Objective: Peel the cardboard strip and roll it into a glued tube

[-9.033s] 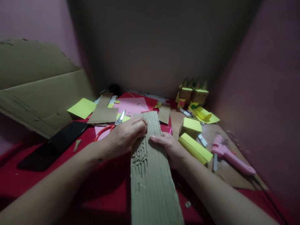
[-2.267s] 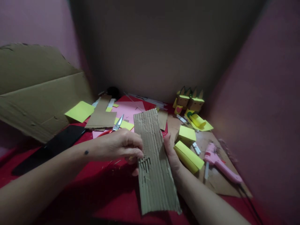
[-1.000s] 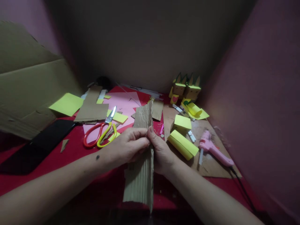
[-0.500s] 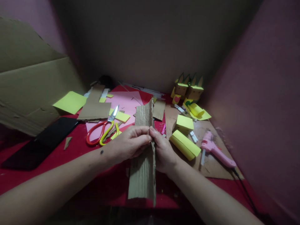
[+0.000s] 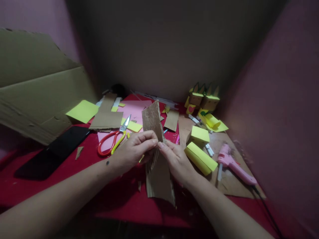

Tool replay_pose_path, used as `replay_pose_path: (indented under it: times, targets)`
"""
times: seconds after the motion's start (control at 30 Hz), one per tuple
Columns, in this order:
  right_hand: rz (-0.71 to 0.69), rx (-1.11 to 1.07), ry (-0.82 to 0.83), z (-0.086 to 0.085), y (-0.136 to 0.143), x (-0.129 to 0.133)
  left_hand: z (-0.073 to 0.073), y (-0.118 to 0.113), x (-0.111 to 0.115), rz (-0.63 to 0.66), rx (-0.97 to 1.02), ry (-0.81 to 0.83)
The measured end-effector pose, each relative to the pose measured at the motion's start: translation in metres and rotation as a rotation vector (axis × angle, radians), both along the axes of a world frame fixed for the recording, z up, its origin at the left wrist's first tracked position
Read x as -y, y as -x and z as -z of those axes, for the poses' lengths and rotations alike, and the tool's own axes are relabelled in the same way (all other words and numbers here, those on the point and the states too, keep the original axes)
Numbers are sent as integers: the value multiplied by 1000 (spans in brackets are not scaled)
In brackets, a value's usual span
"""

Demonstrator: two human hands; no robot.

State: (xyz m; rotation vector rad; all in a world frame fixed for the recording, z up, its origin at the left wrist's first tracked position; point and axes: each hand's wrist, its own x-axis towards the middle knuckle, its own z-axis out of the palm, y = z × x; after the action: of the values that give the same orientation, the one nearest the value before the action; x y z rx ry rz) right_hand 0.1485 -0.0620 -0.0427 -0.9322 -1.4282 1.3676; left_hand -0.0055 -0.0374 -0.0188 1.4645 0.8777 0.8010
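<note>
Clamped on the cardboard strip (image 5: 159, 181) with left hand (image 5: 139, 146) and right hand (image 5: 177, 161), thumbs nearly together. Now bent at the grip, ribbed above, smoother below, so not flat; just beyond, toward the left, scissors (image 5: 125, 124).

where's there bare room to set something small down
Bare red cloth shows between the black slab and the left forearm, and nearer you, below the held cardboard strip, bar small scraps. Crowded: beyond and left of the strip, scissors and pink paper; at right, yellow boxes and the pink glue gun.
</note>
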Motion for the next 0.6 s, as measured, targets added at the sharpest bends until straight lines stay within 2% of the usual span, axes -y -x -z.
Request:
replay_pose_path:
  times: [0.13,0.3,0.37,0.53,0.6]
  targets:
    - [4,70,-99,-12,4,8,-4,1,1,-36,-36,-42]
    - [-23,173,-84,-26,7,15,-5,4,-2,20,-11,37]
    - [-18,180,-55,-25,7,16,-4,6,-3,42,5,59]
    - [-58,29,-18,-14,8,14,-1,8,-3,43,10,46]
    - [-75,-16,45,-10,7,13,-1,8,-1,42,30,68]
